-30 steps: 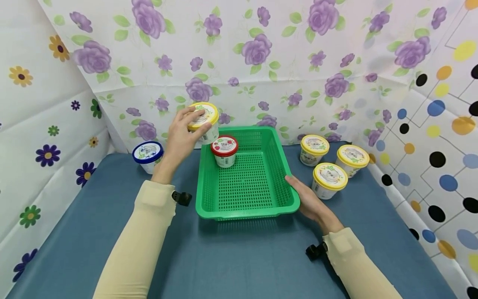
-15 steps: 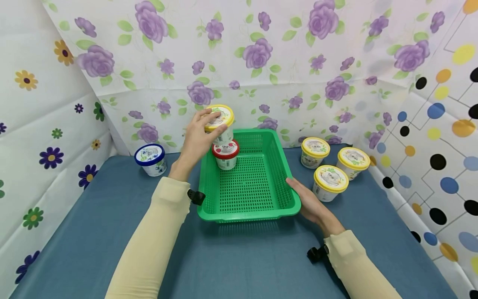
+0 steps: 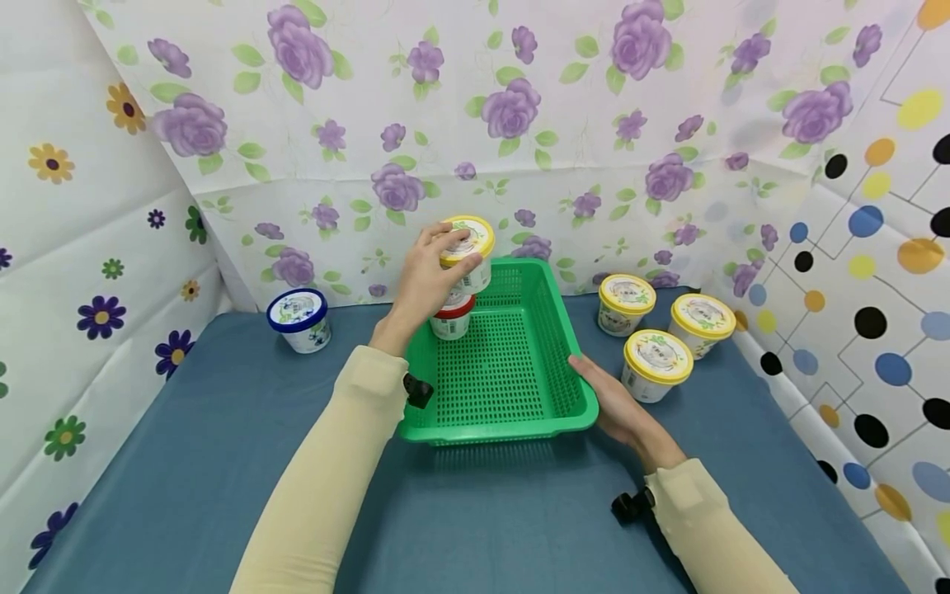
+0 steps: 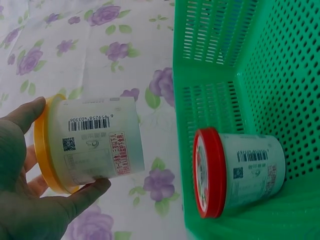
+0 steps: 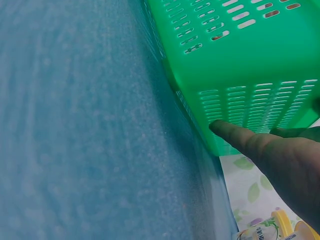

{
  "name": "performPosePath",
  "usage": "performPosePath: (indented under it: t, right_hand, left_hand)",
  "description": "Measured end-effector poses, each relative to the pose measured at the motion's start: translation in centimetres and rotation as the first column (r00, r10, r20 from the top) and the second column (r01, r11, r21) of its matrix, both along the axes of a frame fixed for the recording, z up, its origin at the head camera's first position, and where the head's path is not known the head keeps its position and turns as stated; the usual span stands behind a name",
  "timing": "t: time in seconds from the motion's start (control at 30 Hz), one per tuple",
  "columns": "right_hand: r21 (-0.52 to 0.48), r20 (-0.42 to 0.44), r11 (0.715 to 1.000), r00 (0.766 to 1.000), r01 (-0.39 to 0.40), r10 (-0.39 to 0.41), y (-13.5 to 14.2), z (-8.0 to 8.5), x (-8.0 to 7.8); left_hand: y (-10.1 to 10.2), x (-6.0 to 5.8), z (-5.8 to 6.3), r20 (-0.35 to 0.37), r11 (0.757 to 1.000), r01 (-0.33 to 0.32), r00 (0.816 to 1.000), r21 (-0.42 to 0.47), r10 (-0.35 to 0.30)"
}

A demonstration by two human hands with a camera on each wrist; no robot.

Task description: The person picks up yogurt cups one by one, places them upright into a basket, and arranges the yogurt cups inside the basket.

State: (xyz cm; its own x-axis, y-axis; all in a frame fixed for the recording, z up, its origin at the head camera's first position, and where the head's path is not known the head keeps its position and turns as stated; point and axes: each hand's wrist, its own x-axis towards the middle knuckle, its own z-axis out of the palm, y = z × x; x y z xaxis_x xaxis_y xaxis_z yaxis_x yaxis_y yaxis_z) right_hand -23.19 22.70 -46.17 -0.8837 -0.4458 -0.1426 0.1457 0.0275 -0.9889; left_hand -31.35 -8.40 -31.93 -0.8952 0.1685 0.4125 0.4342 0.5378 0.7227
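My left hand point(image 3: 425, 280) holds a white tub with a yellow lid point(image 3: 478, 276) by its lid end, above the back left part of the green plastic basket point(image 3: 490, 430). In the left wrist view the thumb and fingers spread round the lid of this tub point(image 4: 102, 140), and a barcode shows on its side. A red-lidded tub point(image 3: 449, 327) stands inside the basket, its top partly hidden behind the held tub. At the basket's right side, my right hand point(image 3: 619, 404) grips the rim, with fingers point(image 5: 240, 137) against the slotted outer wall.
Several other tubs stand on the blue cloth point(image 3: 512, 520). A blue-lidded tub point(image 3: 306, 334) is left of the basket; yellow-lidded tubs point(image 3: 623, 305) group at its right, one close by my right hand. A flowered sheet point(image 3: 475, 165) hangs behind.
My left hand has carried the yellow-lidded tub rightward and slightly down, from the basket's back left corner to over the red-lidded tub. The right hand stays at the basket's side.
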Motion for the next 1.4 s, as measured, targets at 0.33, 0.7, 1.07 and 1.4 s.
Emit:
performPosePath:
  t: [0.33,0.7,1.07,1.4]
  right_hand:
    - [0.000,-0.005,1.000,1.000,-0.001,0.001,0.0,-0.1,-0.1]
    - [-0.001,-0.002,1.000,1.000,0.000,0.000,-0.1,0.1,0.0]
    - [0.001,0.002,1.000,1.000,0.001,-0.001,0.0,-0.1,0.0]
    - [-0.006,0.004,1.000,1.000,0.001,-0.001,-0.1,0.1,0.0]
  left_hand:
    - [1.5,-0.2,-0.5,0.033,1.000,0.021,0.999,0.002,-0.021]
    - [2.4,-0.5,-1.2,0.038,0.998,0.046,0.998,-0.040,-0.044]
    - [4.0,-1.4,-2.5,0.065,0.996,0.064,0.996,-0.067,-0.060]
    - [4.7,-1.9,-3.4,0.087,0.996,0.047,0.995,-0.074,-0.040]
